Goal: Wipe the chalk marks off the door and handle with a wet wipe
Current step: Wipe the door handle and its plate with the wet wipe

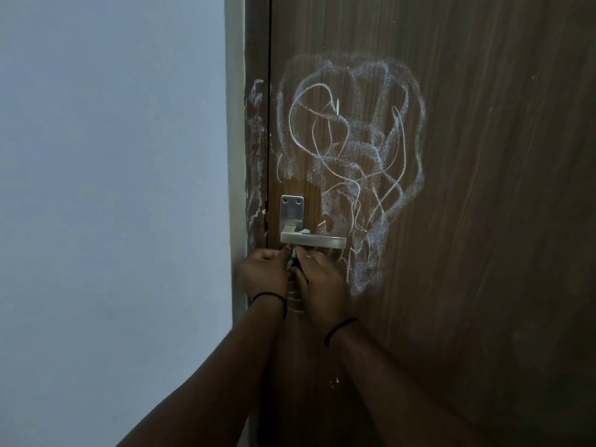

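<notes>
From the head view, the lower part of the metal plate behind the handle (313,242) is hidden by both hands, and the fingertips are hard to make out in the dim light. The wet wipe (293,257) shows only as small pale green scraps: one between the two hands just under the lever, another peeking above the lever near its left end. The left hand (263,275), lower centre of the frame, has its fingers curled, pinching the wipe from the left. The right hand (324,283), just right of it, grips the wipe against the underside of the handle. A dark band circles each wrist.

The door (483,221) is dark brown wood grain and fills the right half of the frame. White chalk marks (351,150) loop and smear across its centre, above and right of the handle, trailing down past the lever's right end. More chalk streaks the door frame (256,140) along the door's left edge. A pale wall (113,188) fills the left of the frame.
</notes>
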A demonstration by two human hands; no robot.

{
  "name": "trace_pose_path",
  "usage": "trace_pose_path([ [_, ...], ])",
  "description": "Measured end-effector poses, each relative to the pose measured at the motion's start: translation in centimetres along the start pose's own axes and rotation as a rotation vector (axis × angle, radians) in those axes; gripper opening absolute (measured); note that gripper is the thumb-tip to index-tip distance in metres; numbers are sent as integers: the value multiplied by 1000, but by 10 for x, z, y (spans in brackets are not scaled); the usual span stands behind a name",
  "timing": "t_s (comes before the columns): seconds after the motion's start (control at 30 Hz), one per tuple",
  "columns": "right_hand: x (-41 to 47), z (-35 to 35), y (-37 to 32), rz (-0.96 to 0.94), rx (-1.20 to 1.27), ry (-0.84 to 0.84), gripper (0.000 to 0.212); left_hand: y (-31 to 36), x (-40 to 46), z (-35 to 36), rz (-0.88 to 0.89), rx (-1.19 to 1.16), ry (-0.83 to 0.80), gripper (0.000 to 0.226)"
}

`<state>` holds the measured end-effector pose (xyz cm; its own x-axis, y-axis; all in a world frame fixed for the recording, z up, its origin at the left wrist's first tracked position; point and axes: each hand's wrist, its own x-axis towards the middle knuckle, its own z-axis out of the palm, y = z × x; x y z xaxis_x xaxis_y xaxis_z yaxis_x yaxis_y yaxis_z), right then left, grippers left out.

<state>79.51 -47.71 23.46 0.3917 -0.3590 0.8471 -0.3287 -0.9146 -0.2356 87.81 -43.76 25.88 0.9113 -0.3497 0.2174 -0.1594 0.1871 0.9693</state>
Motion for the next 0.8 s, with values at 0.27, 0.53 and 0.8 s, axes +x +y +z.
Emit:
trace_pose_path([
  [0.27, 17, 2, 6, -2, -138, 165, 2, -11, 13, -15, 96, 27, -96, 23],
  [0.53, 15, 22, -10, 600, 132, 130, 21, -21, 11, -22, 162, 104, -57, 29],
  [0.8, 26, 19, -17, 764, 276, 42, 48, -18, -2, -18, 167, 88, -100, 19],
])
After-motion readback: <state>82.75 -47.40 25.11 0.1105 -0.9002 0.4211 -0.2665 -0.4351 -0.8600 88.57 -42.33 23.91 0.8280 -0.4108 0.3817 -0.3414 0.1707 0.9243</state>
